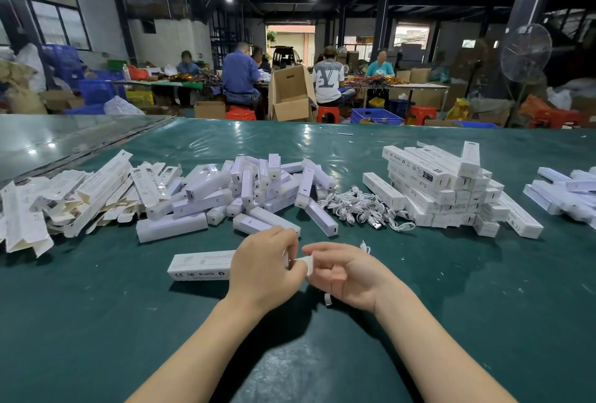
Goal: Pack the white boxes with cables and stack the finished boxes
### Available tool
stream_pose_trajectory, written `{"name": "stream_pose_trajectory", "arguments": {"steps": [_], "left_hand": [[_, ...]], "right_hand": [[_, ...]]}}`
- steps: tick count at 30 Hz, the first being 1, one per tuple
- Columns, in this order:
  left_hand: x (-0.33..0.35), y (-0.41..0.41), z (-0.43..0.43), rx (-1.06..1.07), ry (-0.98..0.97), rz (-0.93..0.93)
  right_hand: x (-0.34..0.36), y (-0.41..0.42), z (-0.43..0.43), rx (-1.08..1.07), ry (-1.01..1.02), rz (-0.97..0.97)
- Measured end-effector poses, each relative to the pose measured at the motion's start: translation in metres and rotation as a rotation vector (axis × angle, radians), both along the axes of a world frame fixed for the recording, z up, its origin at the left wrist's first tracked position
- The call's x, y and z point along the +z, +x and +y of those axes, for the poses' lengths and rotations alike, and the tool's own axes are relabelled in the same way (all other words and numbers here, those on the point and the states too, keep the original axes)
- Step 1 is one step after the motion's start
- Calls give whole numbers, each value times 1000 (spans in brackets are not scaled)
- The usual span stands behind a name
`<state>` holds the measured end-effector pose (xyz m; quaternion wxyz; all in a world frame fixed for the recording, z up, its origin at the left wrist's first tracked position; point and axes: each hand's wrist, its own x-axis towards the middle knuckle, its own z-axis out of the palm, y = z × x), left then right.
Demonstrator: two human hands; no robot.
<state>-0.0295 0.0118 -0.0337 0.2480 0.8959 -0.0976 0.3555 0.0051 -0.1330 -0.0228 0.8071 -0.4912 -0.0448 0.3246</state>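
A long white box [201,265] lies on the green table [96,322] in front of me. My left hand [263,265] grips its right end. My right hand [342,273] pinches the small white end flap [306,264] with thumb and fingers. A white cable end [365,246] sticks out just beyond my right hand. Behind lie a heap of white inner cases [258,189], a pile of white cables [364,209] and a stack of finished boxes [451,189].
Flat unfolded cartons [64,199] are piled at the left. More white boxes [564,193] lie at the far right edge. Beyond the table several people sit at benches among cardboard cartons, blue crates and red stools. A standing fan [525,54] is at the back right.
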Motion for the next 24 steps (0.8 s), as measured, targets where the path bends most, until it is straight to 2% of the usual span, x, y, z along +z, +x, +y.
{"name": "stream_pose_trajectory", "arguments": {"steps": [4, 8, 11, 16, 24], "left_hand": [[0, 2, 3, -66, -28, 32], [5, 3, 18, -274, -41, 240], [9, 4, 25, -316, 16, 371], [8, 5, 23, -290, -90, 342], [3, 5, 23, -264, -88, 355]], "right_hand": [[-4, -1, 4, 5, -13, -94], [-5, -3, 7, -41, -64, -144], [-5, -4, 9, -70, -71, -158], [-6, -3, 12, -128, -77, -188], [-7, -4, 18, -171, -244, -327]]}}
